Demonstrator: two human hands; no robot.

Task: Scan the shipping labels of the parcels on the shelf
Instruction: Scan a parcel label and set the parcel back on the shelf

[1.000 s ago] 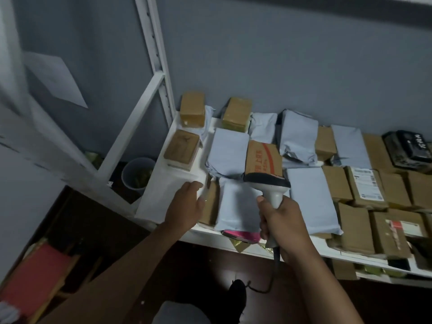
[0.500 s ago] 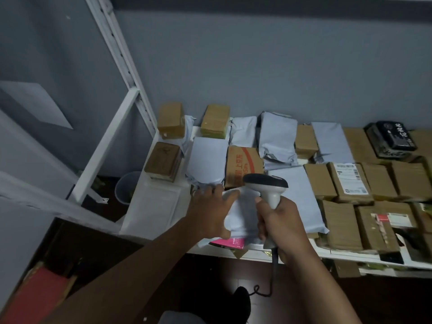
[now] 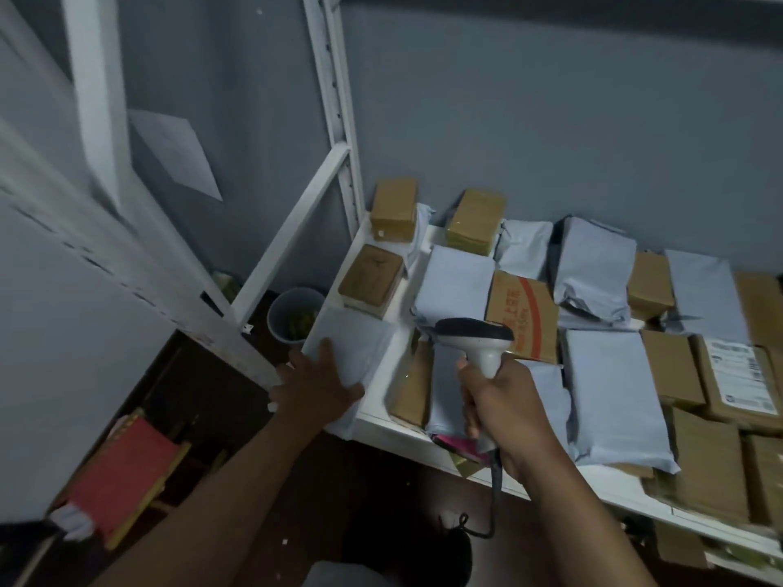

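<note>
Half a second ago my left hand (image 3: 315, 385) lay on the pale mailer in front of the scanner; now it has come left to the grey poly mailer (image 3: 351, 353) at the shelf's near-left corner, below centre-left of the frame, while my view has swung leftward.

Largest first: the white shelf (image 3: 381, 410) runs from centre to the lower right, covered in parcels, grey mailers and brown cartons lying flat and touching one another. My left hand holds that corner mailer at its near edge, thumb on top, fingers apparently underneath, though I cannot see them. It overhangs the shelf edge. I judge it light, soft and slick, likely to sag, so a grip along the edge or a flat palm beneath suits it. No label shows on its upper face; it may need turning over.

My right hand (image 3: 504, 410), centre frame, is clenched round the handle of the barcode scanner (image 3: 476, 338), whose head points up the frame, over the parcels.

Readable marks are few: a carton with red print (image 3: 523, 317), characters too blurred to read, just behind the scanner; and a white shipping label (image 3: 739, 377) on a brown box at the right edge, text too small.
</note>
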